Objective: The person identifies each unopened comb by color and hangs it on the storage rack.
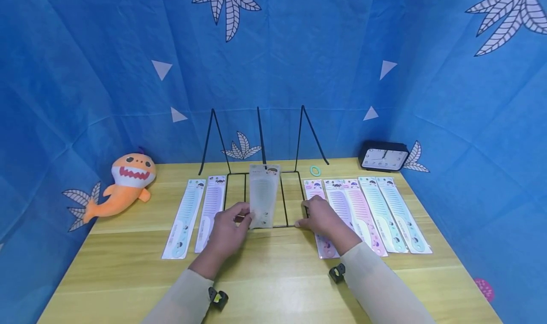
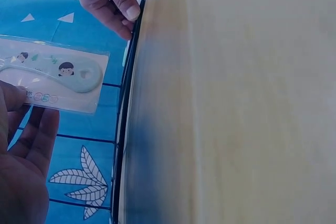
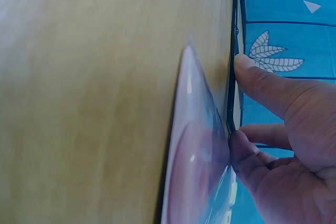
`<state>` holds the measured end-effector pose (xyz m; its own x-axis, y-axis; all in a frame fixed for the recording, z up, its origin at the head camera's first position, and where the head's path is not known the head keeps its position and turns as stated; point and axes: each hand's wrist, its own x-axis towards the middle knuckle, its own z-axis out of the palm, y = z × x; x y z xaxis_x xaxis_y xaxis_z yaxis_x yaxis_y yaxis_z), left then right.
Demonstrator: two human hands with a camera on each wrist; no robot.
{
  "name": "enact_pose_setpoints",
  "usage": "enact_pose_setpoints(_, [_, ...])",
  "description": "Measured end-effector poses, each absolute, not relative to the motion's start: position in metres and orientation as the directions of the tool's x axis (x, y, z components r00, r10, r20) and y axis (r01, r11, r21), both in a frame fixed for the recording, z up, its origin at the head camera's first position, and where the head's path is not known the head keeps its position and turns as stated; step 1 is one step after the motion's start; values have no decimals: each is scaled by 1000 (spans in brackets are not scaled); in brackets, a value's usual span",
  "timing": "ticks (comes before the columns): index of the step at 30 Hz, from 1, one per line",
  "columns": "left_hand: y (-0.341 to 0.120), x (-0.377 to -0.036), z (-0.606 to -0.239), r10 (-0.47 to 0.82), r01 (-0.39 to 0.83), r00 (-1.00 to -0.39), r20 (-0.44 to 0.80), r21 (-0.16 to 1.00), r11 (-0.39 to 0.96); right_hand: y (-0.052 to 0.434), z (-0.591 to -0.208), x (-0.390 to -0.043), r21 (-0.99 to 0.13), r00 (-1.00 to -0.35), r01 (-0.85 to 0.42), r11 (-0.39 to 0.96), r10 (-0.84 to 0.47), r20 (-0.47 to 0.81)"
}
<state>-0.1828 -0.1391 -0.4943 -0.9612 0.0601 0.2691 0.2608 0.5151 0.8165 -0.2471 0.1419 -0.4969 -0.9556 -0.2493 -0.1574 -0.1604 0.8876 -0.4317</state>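
The left hand (image 1: pixel 228 228) pinches 1 packaged comb (image 1: pixel 263 195); the right hand (image 1: pixel 323 217) pinches the wire rack (image 2: pixel 124 114) near its corner.

From above, the head camera looks forward and down over the surface (image 1: pixel 273 281). Both wrist cameras look forward from much nearer, turned sideways; all three views share the wire rack (image 1: pixel 279 226).

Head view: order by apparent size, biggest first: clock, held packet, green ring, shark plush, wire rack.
1. Wire rack, by outline
2. Shark plush
3. Held packet, clock: too close to rank
4. Green ring
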Motion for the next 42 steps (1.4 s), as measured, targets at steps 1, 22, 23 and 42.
enact_pose_setpoints(1, [-139,-183,-494,59,267,-959,276,817,512,142,-497,-247,-430,-956,-162,888,-250,-156])
enact_pose_setpoints(22, [-128,-207,-490,-15,202,-969,247,826,526,144,-501,-250,-421,-955,-187,888,-265,-136])
enact_pose_setpoints(23, [-128,-209,-490,-17,201,-969,246,828,524,144,-501,-250,-421,-955,-185,888,-264,-138])
enact_pose_setpoints(42, [-132,-266,-482,-24,146,-983,182,856,497,143,-499,-247,-435,-957,-170,884,-254,-141])
